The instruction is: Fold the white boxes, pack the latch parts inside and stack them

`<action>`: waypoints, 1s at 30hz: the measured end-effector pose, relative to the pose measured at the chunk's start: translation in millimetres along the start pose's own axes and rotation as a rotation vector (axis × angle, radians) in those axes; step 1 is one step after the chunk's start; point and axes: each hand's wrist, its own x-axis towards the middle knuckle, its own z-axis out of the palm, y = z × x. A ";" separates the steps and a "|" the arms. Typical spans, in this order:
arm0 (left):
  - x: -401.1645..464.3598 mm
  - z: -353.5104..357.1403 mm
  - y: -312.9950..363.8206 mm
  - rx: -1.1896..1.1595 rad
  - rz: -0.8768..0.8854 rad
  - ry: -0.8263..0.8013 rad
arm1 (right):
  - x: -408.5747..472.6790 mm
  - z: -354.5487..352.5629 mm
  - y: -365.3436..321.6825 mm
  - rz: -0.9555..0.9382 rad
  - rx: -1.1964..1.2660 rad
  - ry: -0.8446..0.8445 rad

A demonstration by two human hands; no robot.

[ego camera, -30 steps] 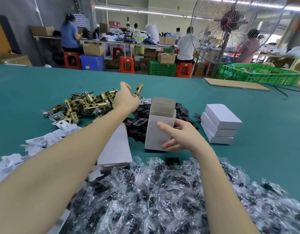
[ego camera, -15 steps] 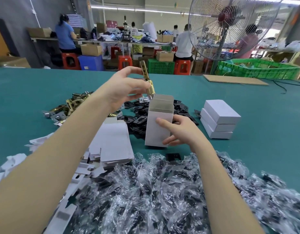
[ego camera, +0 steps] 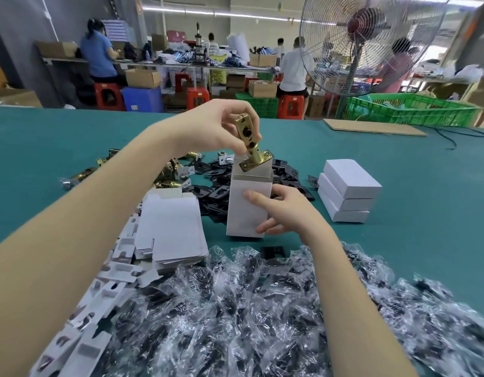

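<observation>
Head view, near to far: clear plastic packets point(ego camera: 262, 308) are lying heaped at the near edge of the green table point(ego camera: 426, 213). Flat box blanks point(ego camera: 170, 227) are sitting left. Right hand point(ego camera: 284, 213) is gripping the upright white box point(ego camera: 246, 210), fingers curled round it. Left hand point(ego camera: 216, 126) is pinching a brass latch point(ego camera: 251, 142) at the box's open top. Three closed boxes point(ego camera: 347, 191) are sitting stacked to the right. Loose latches point(ego camera: 164, 172) are lying beyond.

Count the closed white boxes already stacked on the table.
3, in one stack on the green table, right of the open box the right hand steadies: top, middle, bottom. None seem hidden behind.
</observation>
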 end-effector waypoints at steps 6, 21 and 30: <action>9.8 -3.9 -4.6 0.408 -0.035 -0.087 | 1.6 -1.3 2.8 0.001 0.002 0.003; 20.0 23.6 20.0 1.003 0.110 -0.160 | -1.7 -2.1 1.0 -0.054 0.018 0.000; 10.1 36.8 18.8 1.241 0.036 -0.261 | -2.2 -1.5 1.3 -0.070 0.009 0.001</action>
